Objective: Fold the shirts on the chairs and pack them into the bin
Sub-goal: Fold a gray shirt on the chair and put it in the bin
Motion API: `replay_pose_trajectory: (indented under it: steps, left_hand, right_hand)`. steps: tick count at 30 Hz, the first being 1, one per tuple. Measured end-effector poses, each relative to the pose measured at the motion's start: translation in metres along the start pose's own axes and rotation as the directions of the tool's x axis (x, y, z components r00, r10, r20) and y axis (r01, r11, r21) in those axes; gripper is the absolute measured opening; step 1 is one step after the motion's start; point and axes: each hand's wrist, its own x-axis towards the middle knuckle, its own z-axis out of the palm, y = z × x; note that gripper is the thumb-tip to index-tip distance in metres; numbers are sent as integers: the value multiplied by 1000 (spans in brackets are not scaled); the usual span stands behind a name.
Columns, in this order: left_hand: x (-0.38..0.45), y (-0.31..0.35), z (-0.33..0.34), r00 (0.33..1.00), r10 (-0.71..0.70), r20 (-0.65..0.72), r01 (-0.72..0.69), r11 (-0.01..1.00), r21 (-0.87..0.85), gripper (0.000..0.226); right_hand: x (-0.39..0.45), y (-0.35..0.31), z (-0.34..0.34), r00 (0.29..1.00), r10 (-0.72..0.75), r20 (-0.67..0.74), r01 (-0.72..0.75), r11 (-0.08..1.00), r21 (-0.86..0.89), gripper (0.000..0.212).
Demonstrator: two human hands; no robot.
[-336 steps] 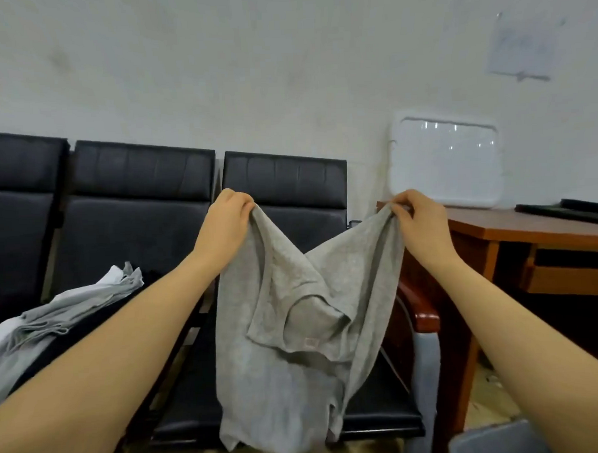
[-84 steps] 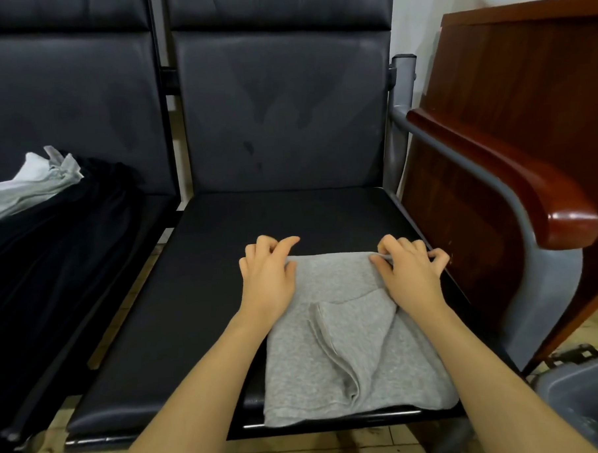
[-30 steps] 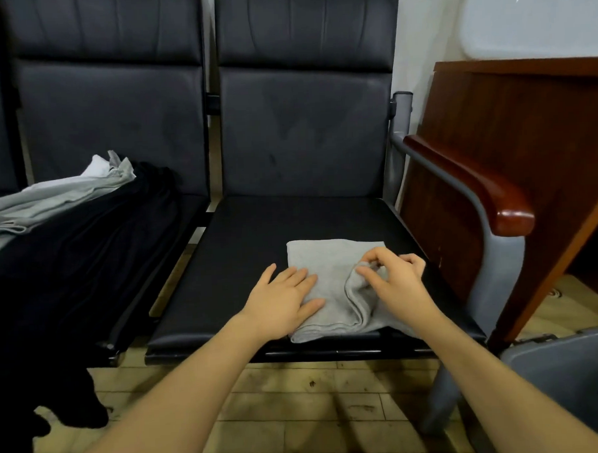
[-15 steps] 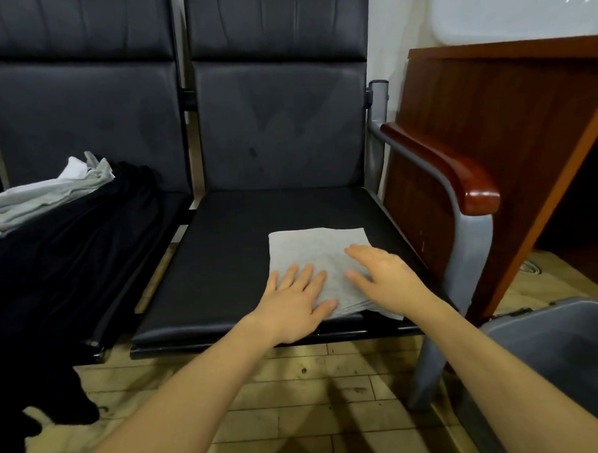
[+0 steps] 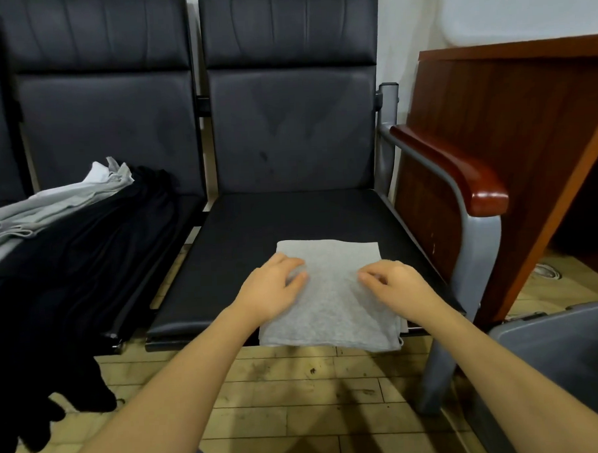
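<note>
On chair seat [image 5: 290,223]: both hands' fingers now curled, gathering folded grey shirt [image 5: 331,300]; flat before

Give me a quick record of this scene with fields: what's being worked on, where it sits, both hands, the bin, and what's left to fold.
item: folded gray shirt
place: front of right chair seat, near edge overhanging
left hand: resting on the shirt's left side, fingers curled
right hand: resting on the shirt's right side, fingers curled
bin: gray, on floor at lower right, inside hidden
left to fold: black garment and light shirts on the next chair
</note>
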Motion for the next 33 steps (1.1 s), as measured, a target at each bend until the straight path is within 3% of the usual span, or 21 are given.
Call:
replay_pose_trajectory:
  steps: [2, 4, 7, 11, 15, 18, 23, 26, 33]
  left_hand:
    - [5, -1, 5, 986, -137, -99, 146, 985, 91, 43]
    - [8, 0, 11, 962, -263, -73, 271, 953, 137, 46]
    - [14, 2, 20, 965, -250, -78, 260, 949, 177, 46]
    - [19, 5, 26, 958, -240, -156, 257, 961, 100, 42]
    - [19, 5, 26, 966, -173, -193, 177, 984, 3, 40]
    - [15, 10, 20, 970, -138, -201, 120, 988, -98, 38]
    - [6, 16, 10, 958, -56, -280, 35, 996, -77, 38]
    - [3, 30, 1, 943, 17, -331, -60, 991, -121, 38]
    - [25, 98, -14, 861, 254, -440, -333, 936, -112, 36]
  right_hand:
    - [3, 5, 2, 993, 112, -44, -116, 985, -127, 39]
    - [6, 12, 6, 976, 215, -27, -216, 957, -193, 47]
    - [14, 10, 14, 971, 238, 1, -235, 958, -164, 50]
    - [26, -3, 15, 957, 290, 26, -287, 955, -72, 52]
    - [22, -7, 15, 978, 203, 38, -200, 977, -69, 41]
    - [14, -10, 11, 988, 148, -39, -148, 989, 8, 36]
    - [-3, -15, -3, 984, 53, -170, -42, 997, 70, 36]
    - [-14, -22, -23, 967, -18, -255, 35, 997, 61, 40]
    - [-48, -12, -90, 879, -16, -476, 0, 999, -33, 40]
